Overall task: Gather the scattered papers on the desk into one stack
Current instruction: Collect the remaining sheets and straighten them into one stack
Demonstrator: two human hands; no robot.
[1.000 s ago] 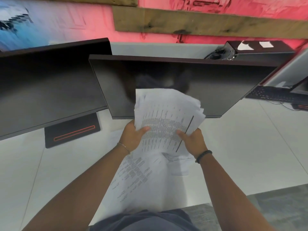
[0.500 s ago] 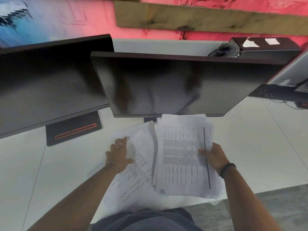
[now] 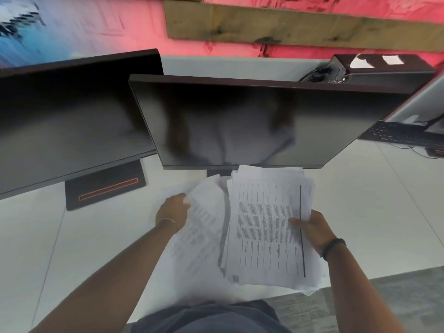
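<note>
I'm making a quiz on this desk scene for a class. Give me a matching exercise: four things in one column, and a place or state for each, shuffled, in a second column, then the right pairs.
Things:
1. stack of papers
2. loose sheets
3. keyboard
4. monitor stand

Places or states:
A. far right, behind the middle screen's edge
B. under the left hand, left of the pile
C. held at its right edge by the right hand
D. black base with a red outline, on the left

Pairs: 1-C, 2-B, 3-A, 4-D

The top sheet point(image 3: 269, 227) carries rows of printed text, seemingly tabular, but too blurred to read.
</note>
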